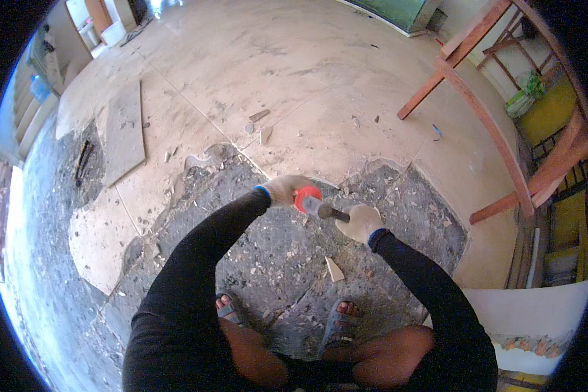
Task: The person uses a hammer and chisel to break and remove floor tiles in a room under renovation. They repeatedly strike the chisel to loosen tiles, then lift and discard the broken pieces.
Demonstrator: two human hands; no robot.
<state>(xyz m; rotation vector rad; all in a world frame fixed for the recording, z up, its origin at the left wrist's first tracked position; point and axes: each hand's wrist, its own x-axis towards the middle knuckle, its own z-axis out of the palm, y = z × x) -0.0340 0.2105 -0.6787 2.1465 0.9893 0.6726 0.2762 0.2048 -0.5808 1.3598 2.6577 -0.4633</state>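
My left hand [285,190], in a pale work glove with a blue cuff, is closed around a chisel with a round red hand guard [307,196]. The chisel's lower end is hidden from above. My right hand [361,223], gloved the same way, grips the dark handle of a hammer [326,211]. The grey hammer head lies over the red guard; whether they touch I cannot tell. Both hands are above the dark, rough subfloor [274,240], near the broken edge of the beige floor tiles [294,117]. A pale tile shard [334,269] lies nearer my feet.
Small tile chips litter the subfloor around my sandals [342,321]. A loose tile slab [124,134] lies at the left, by dark rod-like pieces [82,159]. Reddish wooden framing [487,127] stands on the right. A pale panel with a broken edge [529,313] is at lower right.
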